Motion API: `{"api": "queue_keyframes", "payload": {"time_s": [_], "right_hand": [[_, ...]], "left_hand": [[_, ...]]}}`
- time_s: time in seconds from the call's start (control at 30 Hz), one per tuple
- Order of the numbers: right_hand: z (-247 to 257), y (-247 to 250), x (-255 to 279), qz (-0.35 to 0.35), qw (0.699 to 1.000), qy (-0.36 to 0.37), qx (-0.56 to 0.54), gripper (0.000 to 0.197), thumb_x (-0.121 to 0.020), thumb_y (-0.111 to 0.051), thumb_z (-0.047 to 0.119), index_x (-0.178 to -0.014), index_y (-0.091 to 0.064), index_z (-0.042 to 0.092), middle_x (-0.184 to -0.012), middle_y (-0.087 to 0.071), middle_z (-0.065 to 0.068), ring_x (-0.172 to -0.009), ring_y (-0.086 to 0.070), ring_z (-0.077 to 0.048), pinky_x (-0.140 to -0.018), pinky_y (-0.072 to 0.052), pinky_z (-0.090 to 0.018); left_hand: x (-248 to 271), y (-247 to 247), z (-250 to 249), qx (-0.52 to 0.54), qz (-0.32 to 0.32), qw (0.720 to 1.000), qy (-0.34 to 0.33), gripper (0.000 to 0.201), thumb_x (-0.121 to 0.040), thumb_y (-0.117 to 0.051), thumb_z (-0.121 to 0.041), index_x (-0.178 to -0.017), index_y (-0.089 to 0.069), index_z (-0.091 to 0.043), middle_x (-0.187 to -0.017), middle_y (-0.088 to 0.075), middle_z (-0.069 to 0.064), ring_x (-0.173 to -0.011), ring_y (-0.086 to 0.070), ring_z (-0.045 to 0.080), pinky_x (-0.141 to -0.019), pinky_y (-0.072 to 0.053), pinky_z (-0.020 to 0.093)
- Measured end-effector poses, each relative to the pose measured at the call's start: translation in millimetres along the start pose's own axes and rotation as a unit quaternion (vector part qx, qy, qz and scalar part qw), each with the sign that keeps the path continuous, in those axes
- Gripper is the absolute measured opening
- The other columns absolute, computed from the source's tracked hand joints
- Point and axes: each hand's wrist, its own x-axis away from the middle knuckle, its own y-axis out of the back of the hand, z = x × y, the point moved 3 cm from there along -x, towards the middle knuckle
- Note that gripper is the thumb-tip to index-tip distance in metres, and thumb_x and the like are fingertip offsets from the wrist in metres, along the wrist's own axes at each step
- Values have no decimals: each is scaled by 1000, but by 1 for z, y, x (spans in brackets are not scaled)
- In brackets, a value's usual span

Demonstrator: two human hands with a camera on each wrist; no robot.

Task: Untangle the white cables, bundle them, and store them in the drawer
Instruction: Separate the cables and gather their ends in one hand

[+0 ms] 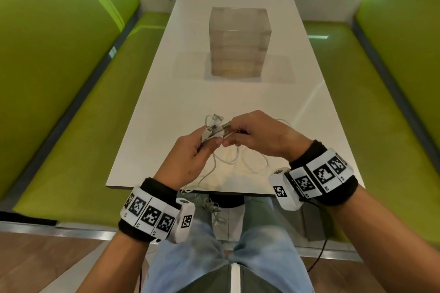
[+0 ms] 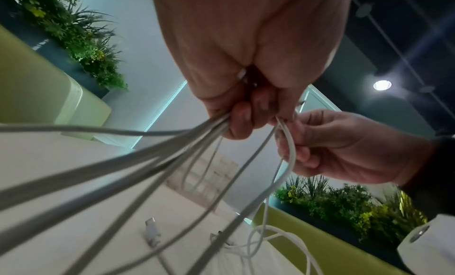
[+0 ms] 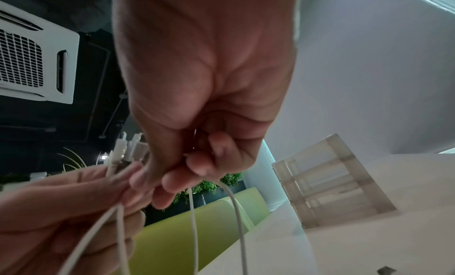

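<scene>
My left hand grips several white cables just below their connector ends, which stick up above the fist. My right hand pinches a cable end next to them, fingers curled. In the left wrist view the cables fan out from the left fist, and the right hand holds a loop. In the right wrist view two cable strands hang from the right hand's fingers. The cable loops trail over the white table and off its near edge. The clear drawer unit stands mid-table, its drawers pushed in.
Green benches flank the table on both sides. More loose cable hangs below the table's near edge over my lap. Planters with greenery stand behind the benches.
</scene>
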Motion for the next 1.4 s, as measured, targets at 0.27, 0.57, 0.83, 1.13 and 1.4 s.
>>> {"api": "queue_keyframes", "payload": {"time_s": [0.27,0.57,0.83,1.13,1.4], "right_hand": [[-49,22,-11,-108,992,-33,55,18,-91,-59,22,-98,-71,11,-95,-58,-3,-88,-57,-20,-81,-45,-31],[-44,36,-1,-218,974,-58,-30,13,-91,-58,13,-97,-68,10,-88,-69,-5,-72,-61,-19,-70,-46,-25],[-3,3,29,-9,972,-50,-231,10,-83,-65,0,-91,-62,5,-75,-72,-14,-70,-68,-30,-68,-59,-34],[-32,-69,53,161,971,-119,-129,10,-77,-72,8,-82,-63,10,-82,-70,-7,-76,-69,-23,-72,-57,-33],[-23,-31,54,55,990,-103,-84,83,-69,-77,43,-141,-35,32,-121,-47,8,-86,-58,-10,-63,-48,-14]], "left_hand": [[10,31,3,100,-121,986,52,27,-93,-49,-35,-75,-54,-15,-59,-39,5,-54,-37,16,-52,-34,29],[19,40,16,176,-188,963,81,28,-95,-49,-30,-74,-54,-13,-51,-44,-4,-47,-40,8,-49,-38,20],[16,28,12,216,-170,957,94,26,-94,-46,-27,-75,-53,-11,-42,-41,-11,-44,-35,4,-48,-33,17],[20,23,10,183,-137,969,92,26,-89,-50,-35,-75,-61,-15,-48,-43,-9,-48,-38,8,-49,-35,22],[26,8,5,134,0,986,96,27,-90,-55,-34,-69,-66,-23,-52,-39,-3,-52,-36,16,-50,-33,20]]}}
